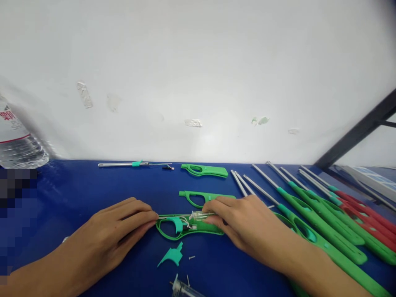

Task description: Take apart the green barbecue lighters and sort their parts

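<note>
1. Clear plastic shows nearest, a cylinder cut off by the bottom edge of the view; leave it, the small screw and the loose teal piece clear of both wrists, since a brush could scatter them.
2. The open green half-shell lies on the blue table between the hands. Its teal trigger is best held flat in its seat while the other parts are handled.
3. The left hand has its fingertips nearly closed on the shell's narrow end; whether they also pinch the thin metal rod there is hidden. A light, steady hold should suit.
4. The right hand pinches a clear tank between thumb and fingers, above the shell. Lowering it level, without forcing, seems safest.
5. Thin pale wires run between trigger and tank; mind that none gets trapped under the tank or over the shell's rim.
6. Just beyond, a second green shell is partly covered by the right hand, so lift that wrist slightly to avoid dragging it.
</note>
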